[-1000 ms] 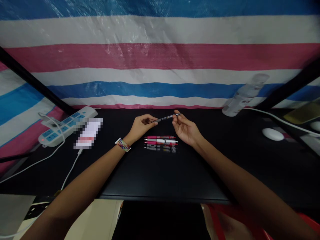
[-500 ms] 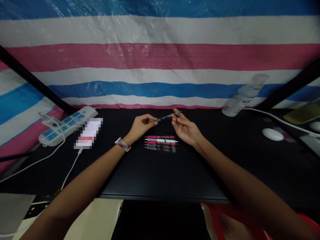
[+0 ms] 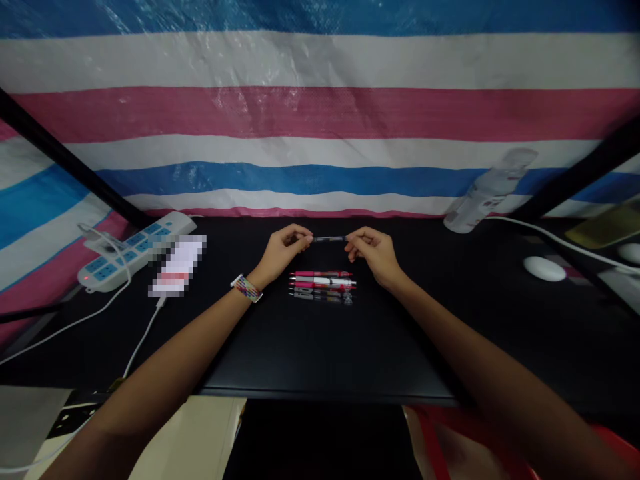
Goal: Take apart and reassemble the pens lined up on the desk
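Note:
A dark, partly clear pen (image 3: 329, 239) lies level between my two hands, just above the black desk (image 3: 320, 347). Fingers of my left hand (image 3: 284, 252) pinch its left end, and those of my right hand (image 3: 375, 252) close on its right end. Both tips of the pen are hidden by fingers. Nearer to me, several pens (image 3: 323, 283) lie side by side in a row, some pink, one partly white, others dark and clear. A colourful woven band (image 3: 246, 288) is on my left wrist.
Left of my hands stand a white power strip (image 3: 137, 253) and a phone (image 3: 177, 267), blurred out, on a white cable. To the right are a clear bottle (image 3: 475, 200), a white mouse (image 3: 545, 269) and another white cable (image 3: 565, 244). Striped sheeting (image 3: 320, 113) hangs behind the desk.
The pen has gone from slanting up at the right to level. My right hand's spread fingers have closed around its right end; my left hand has kept its pinch.

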